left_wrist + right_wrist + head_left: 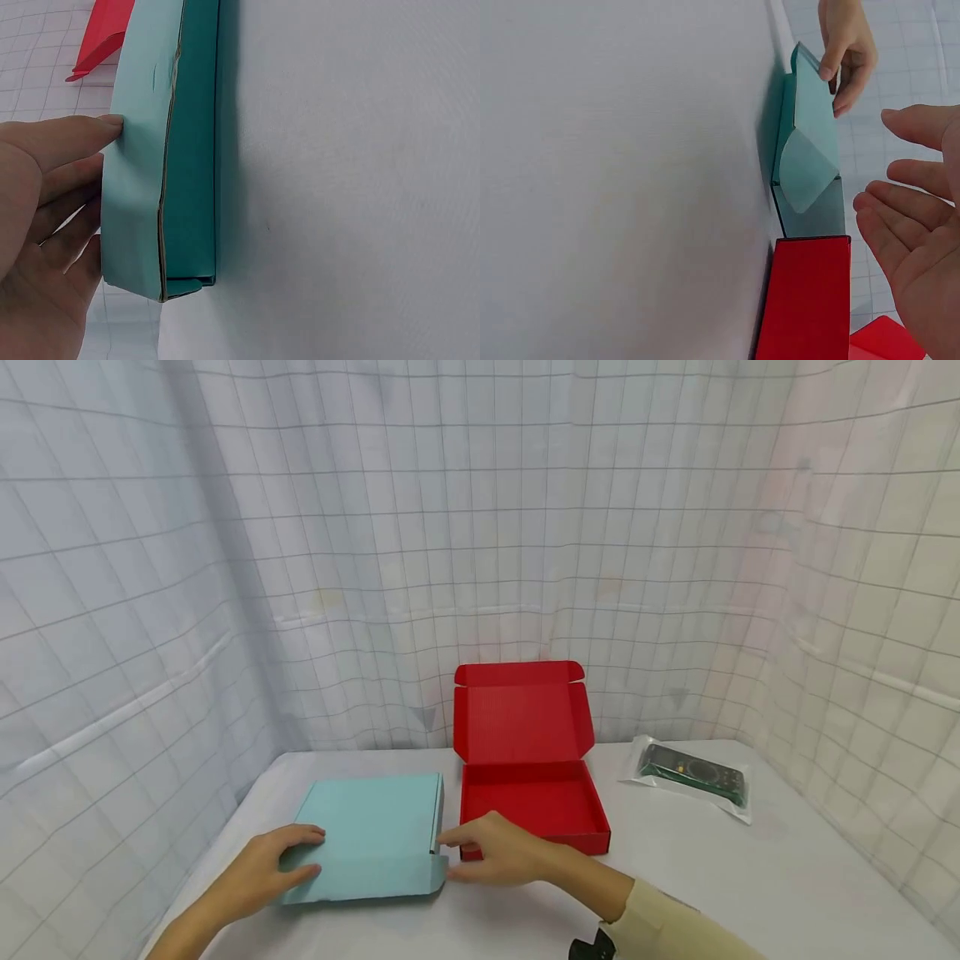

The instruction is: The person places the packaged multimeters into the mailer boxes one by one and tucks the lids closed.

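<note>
A light blue cardboard box [367, 818] lies on the white table, its lid down and the front flap [367, 877] sticking out over the front wall. My left hand [262, 868] rests at the lid's left edge, thumb and fingers spread and touching the card. In the left wrist view, a gap shows the darker teal inner side [191, 165] beneath the flap. By the box's front right corner is my right hand [502, 852], fingers extended and holding nothing. The right wrist view shows it apart from the angled side tab [806, 169].
Right of the blue box stands a red box [536, 797] with its lid [517, 718] raised. A dark multimeter-like device [693, 772] in a clear bag lies at the table's back right. Grid-patterned white curtains [495, 527] surround the table.
</note>
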{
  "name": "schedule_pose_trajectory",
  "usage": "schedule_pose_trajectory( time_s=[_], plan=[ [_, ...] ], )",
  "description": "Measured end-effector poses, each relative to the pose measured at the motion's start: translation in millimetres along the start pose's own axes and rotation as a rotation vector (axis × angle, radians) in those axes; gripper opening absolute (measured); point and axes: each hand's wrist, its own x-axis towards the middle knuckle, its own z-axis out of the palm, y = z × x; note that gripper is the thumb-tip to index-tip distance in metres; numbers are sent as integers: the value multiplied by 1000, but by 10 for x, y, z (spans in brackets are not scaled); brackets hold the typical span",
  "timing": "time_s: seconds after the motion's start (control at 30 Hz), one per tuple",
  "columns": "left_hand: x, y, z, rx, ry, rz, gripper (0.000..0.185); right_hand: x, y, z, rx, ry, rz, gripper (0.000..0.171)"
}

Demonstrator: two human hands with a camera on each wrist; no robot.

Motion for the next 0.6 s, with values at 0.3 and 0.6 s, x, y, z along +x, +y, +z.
schedule_pose_trajectory(
  time_s=[0.3,0.6],
  plan=[
    [-36,3,8,-33,-24,-56,37,-152,-7,176,225,-39,117,45],
    [-33,14,13,-49,-15,-65,37,-119,-28,394,412,73,335,42]
  ],
)
